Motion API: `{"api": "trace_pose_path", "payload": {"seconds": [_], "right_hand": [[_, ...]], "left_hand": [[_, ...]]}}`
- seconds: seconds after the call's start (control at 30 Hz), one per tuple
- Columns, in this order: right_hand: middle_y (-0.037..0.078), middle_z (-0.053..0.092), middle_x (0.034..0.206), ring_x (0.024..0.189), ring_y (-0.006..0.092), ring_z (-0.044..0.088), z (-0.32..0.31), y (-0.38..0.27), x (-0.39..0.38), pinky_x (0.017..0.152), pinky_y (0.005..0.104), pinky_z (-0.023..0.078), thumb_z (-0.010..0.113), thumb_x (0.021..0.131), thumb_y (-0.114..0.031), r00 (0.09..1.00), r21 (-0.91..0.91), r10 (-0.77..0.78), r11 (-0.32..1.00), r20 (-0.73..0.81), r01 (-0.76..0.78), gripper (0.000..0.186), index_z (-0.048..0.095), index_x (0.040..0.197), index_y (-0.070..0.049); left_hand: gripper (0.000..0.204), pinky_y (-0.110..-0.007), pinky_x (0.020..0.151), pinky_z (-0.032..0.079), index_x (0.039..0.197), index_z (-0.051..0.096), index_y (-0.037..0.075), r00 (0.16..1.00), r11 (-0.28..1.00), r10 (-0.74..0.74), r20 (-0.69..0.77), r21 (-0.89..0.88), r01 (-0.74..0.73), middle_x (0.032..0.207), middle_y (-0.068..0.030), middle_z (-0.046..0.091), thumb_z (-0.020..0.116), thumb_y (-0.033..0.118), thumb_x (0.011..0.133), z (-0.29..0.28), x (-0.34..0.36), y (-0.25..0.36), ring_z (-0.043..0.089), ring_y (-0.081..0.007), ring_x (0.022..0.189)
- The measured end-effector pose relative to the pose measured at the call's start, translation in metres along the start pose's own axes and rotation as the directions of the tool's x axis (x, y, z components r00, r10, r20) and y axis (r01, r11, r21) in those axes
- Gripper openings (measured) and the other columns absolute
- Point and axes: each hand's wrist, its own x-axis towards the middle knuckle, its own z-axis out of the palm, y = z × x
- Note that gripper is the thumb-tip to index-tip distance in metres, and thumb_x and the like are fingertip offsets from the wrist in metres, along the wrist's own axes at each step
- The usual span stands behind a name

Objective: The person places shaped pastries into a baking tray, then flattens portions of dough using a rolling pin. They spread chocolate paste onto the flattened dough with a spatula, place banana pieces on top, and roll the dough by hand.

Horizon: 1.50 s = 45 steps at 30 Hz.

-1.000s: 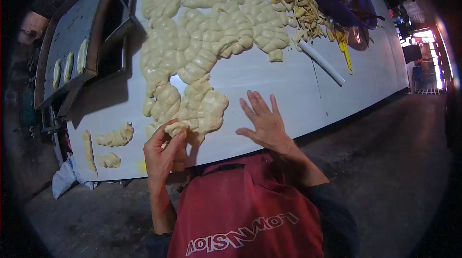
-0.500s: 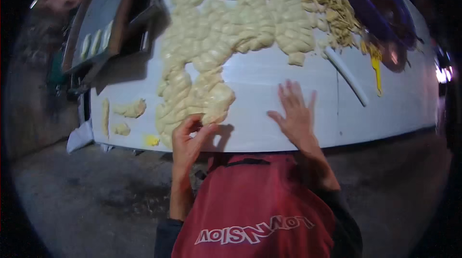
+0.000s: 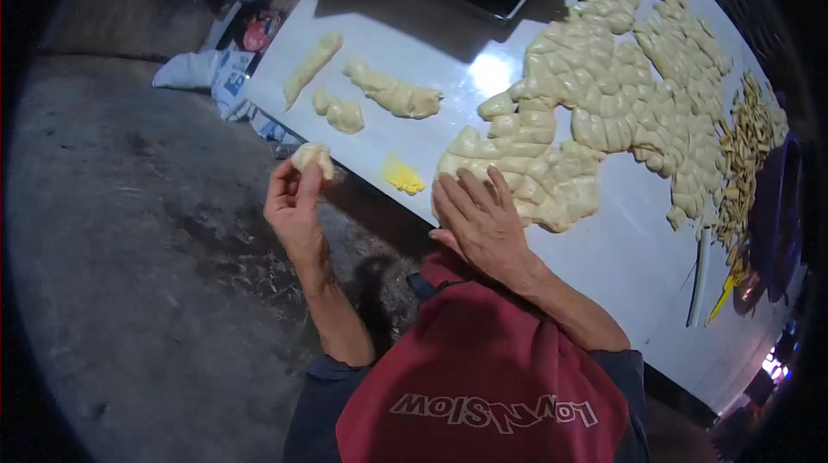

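Note:
In my left hand [image 3: 297, 208], a small lump of pale dough [image 3: 314, 157] is pinched between thumb and fingers, just past the table's near left edge. My right hand [image 3: 487, 230] lies palm down with its fingers stretched over the near corner of a wide spread of dough pieces [image 3: 565, 174]. It touches the dough and grips nothing. Between the hands, a dab of yellow paste [image 3: 402, 175] sits on the white table [image 3: 379, 139]. Beyond it are a long dough strip [image 3: 392, 89], a thin strip [image 3: 312, 68] and a short lump [image 3: 339, 111], each lying apart.
Metal trays [image 3: 492, 1] overhang the far side. At the right are a heap of thin yellowish-brown pieces [image 3: 743, 165], a white rod [image 3: 699, 277], a yellow tool [image 3: 723, 295] and a dark purple basin [image 3: 776, 213]. A white sack [image 3: 194, 70] hangs by the left edge.
The view has swung left. My left hand has moved left off the dough spread and now holds a dough lump. My right hand has come from the bare tabletop onto the dough.

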Motion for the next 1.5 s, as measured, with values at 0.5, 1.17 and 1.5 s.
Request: {"api": "trace_pose_path", "payload": {"seconds": [0.5, 1.17, 1.5], "right_hand": [[0.014, 0.053, 0.144, 0.145, 0.0352, 0.037, 0.028, -0.014, 0.020, 0.119, 0.0687, 0.022, 0.063, 0.090, -0.056, 0.997, -0.062, 0.017, 0.998, 0.071, -0.013, 0.071, 0.056, 0.138, -0.004], [0.015, 0.030, 0.165, 0.155, 0.0340, 0.024, -0.006, 0.035, -0.170, 0.116, 0.0749, 0.008, 0.051, 0.087, -0.077, 0.688, -0.108, 0.726, 0.685, 0.013, -0.721, 0.100, 0.035, 0.158, -0.007], [0.023, 0.047, 0.151, 0.142, 0.0386, 0.042, -0.068, 0.049, -0.304, 0.119, 0.0629, 0.021, 0.059, 0.100, -0.045, 0.183, -0.131, 0.925, 0.147, -0.334, -0.980, 0.064, 0.050, 0.148, -0.004]], "left_hand": [[0.028, -0.029, 0.077, 0.059, 0.118, 0.066, -0.004, 0.993, 0.996, -0.086, 0.083, -0.001, 0.086, 0.100, -0.0077, 0.072, 0.074, 0.009, 0.094, -0.002, 0.028, -0.028, 0.069, -0.0120, 0.087], [0.029, -0.029, 0.086, 0.054, 0.123, 0.063, -0.004, 0.789, 0.987, -0.161, 0.593, 0.107, 0.121, 0.108, -0.0088, 0.070, 0.069, 0.003, 0.096, 0.102, 0.002, -0.050, 0.066, -0.0141, 0.097], [0.039, -0.025, 0.079, 0.053, 0.127, 0.063, -0.003, 0.258, 0.925, -0.349, 0.901, 0.288, 0.248, 0.103, -0.0068, 0.072, 0.076, 0.006, 0.090, 0.208, -0.127, -0.010, 0.066, -0.0097, 0.091]]}}
